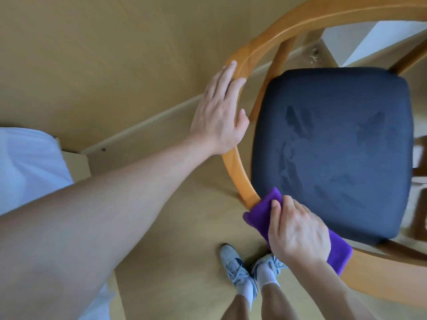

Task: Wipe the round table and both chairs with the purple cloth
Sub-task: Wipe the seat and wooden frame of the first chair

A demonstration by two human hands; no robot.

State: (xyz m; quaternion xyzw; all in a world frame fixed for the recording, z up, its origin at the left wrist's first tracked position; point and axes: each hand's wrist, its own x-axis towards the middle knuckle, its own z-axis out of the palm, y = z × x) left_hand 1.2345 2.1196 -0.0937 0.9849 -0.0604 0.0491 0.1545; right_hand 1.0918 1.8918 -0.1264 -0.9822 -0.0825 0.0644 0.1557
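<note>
**Cloth meets chair rail, seen from above**

A tan floor fills the view from the head camera, crossed by a pale strip that runs diagonally from lower left to upper right. On it stands a chair with a curved wooden rail that sweeps round the left side and the top of the frame. Its dark seat is a rounded square, marked with several darker streaks and patches across the middle. A white block shows behind the chair at upper right, through the gap under the rail. A white garment covers the person's body at the left edge.

The left arm reaches across the frame, and the left hand lies flat on the rail's upper left curve, fingers straight and laid along the wood, thumb on the inner side toward the seat. The right hand is at the rail's lower left curve, just beside the seat's near corner, with fingers curled over the purple cloth and gripping it. The cloth is bunched round the rail there, one end poking up past the fingertips, the other trailing out under the wrist to the right. Below, two pale shoes with white socks stand on the floor, close together.
</note>
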